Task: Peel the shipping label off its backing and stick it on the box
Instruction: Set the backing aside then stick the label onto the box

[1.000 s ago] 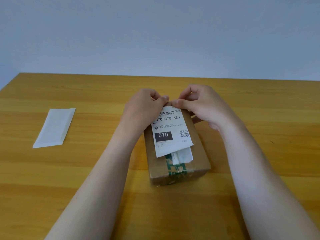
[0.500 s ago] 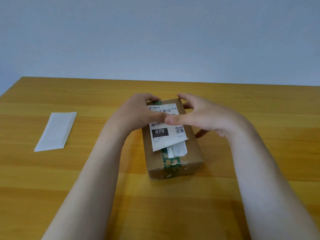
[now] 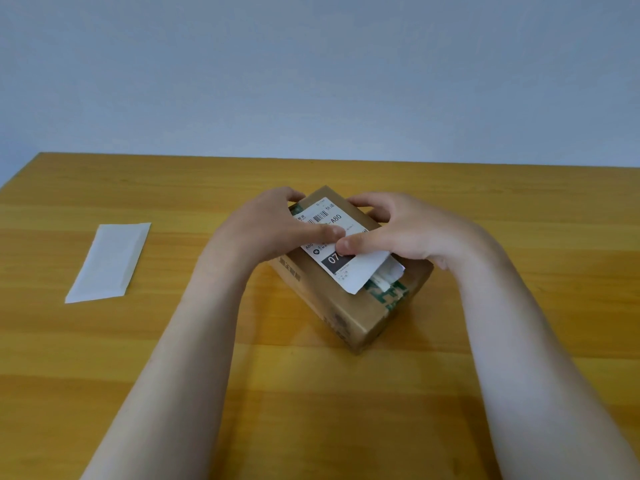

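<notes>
Label (image 3: 327, 218) white, barcoded, atop box (image 3: 322, 299).

The bench (image 3: 519, 220) is smooth varnished wood with visible grain. The box (image 3: 349, 306) is matt brown cardboard, sealed with green-printed tape (image 3: 388, 292). The label (image 3: 332, 216) is matt white paper. The backing (image 3: 109, 261) near the bench's left edge is pale paper too.

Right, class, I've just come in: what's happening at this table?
A person holds a brown cardboard box in the left hand and right hand, both thumbs pressing a white printed shipping label onto its top. The label's near end looks not yet flat. A plain white backing strip lies on the wooden table, to the left.
</notes>
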Motion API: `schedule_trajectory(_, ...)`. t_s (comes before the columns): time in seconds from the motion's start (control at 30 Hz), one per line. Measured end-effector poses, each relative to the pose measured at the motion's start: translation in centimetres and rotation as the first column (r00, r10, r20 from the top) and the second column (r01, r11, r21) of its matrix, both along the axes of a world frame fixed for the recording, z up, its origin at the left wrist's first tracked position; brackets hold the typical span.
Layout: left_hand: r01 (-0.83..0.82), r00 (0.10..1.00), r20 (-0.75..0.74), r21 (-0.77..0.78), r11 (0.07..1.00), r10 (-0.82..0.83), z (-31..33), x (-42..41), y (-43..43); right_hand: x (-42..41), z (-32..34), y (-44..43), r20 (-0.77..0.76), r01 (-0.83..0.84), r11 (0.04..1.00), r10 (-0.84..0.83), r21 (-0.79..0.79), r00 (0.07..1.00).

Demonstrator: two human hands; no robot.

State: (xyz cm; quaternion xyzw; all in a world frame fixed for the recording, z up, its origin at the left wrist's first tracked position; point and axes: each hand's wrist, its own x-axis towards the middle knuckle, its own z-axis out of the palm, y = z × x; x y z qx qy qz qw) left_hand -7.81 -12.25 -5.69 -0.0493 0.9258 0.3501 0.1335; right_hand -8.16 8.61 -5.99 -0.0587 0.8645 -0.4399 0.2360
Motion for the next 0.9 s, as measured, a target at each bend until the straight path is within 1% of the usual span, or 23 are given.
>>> schedule_trajectory(0.17,0.002,0.999,0.032,-0.027,1.000,-0.001,0.0,-0.1,0.4,-0.1,-0.1,0.0,-0.018,0.058,0.997,-0.057,0.041,0.998)
schedule_trajectory(0.3,-0.059,0.998,0.002,-0.039,0.997,0.059,-0.3,-0.1,0.6,-0.2,-0.1,0.0,-0.011,0.057,0.997,-0.056,0.052,0.998)
schedule_trajectory(0.5,-0.045,0.999,0.011,-0.074,0.996,0.046,-0.2,-0.1,0.8,-0.3,-0.3,0.2,-0.028,0.102,0.993,-0.100,0.057,0.995)
schedule_trajectory(0.63,-0.089,0.995,-0.047,-0.111,0.990,0.084,-0.7,-0.2,1.2,-0.1,-0.2,0.0,-0.052,0.119,0.992,-0.117,0.044,0.992)
schedule_trajectory(0.8,-0.095,0.994,-0.058,-0.130,0.987,0.088,-0.7,-0.2,1.4,-0.1,-0.2,-0.1,-0.072,0.144,0.989,-0.143,0.019,0.987)
schedule_trajectory(0.9,-0.106,0.992,-0.075,-0.132,0.985,0.097,-0.8,-0.2,1.3,-0.2,-0.2,-0.3,-0.115,0.179,0.983,-0.173,0.043,0.978)
